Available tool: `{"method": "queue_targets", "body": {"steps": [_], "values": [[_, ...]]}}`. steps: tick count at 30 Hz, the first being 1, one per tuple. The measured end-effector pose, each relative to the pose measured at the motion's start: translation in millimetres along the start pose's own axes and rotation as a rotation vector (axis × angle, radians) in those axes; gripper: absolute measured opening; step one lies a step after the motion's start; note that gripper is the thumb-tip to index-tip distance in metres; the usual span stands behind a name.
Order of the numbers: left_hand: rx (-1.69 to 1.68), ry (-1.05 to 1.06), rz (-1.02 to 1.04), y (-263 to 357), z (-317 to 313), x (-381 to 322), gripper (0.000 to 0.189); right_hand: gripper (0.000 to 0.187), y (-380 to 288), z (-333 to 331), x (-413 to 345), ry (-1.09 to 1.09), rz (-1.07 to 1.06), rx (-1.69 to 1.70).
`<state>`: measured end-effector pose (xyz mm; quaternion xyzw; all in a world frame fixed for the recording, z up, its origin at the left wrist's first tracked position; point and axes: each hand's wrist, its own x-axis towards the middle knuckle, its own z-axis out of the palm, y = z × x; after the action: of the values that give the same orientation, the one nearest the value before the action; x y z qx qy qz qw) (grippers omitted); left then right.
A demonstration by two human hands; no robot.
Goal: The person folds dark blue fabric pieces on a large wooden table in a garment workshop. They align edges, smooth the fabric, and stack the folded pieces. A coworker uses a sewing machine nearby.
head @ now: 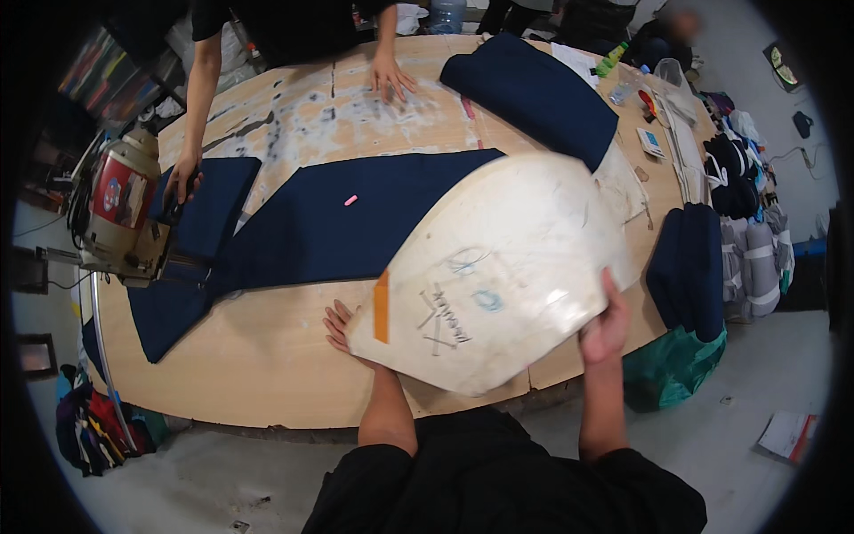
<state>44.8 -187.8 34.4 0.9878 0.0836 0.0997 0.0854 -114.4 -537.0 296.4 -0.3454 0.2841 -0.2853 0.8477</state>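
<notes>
A large white pattern template with curved sides, an orange strip and pen marks is tilted above the table in front of me. My right hand grips its right edge. At its lower left corner, my left hand supports it from beneath, with the palm partly hidden and the fingers showing past the edge. Behind the template, dark navy fabric lies flat with a pink chalk piece on top. More folded navy fabric sits at the far right of the table.
Across the wooden table, a co-worker's hand holds the handle of a fabric cutting machine by navy cloth; their other hand rests on the tabletop. A navy bundle and green plastic bag are at the right edge.
</notes>
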Motion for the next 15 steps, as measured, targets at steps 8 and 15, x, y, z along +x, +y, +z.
{"method": "queue_targets", "body": {"steps": [8,15], "values": [[-0.018,-0.060,-0.104,12,-11,5,0.061,0.047,-153,37,171,-0.773,-0.192,0.537],[0.014,-0.055,-0.103,8,-10,5,0.061,0.038,-155,28,317,-0.101,-0.607,0.334]]}}
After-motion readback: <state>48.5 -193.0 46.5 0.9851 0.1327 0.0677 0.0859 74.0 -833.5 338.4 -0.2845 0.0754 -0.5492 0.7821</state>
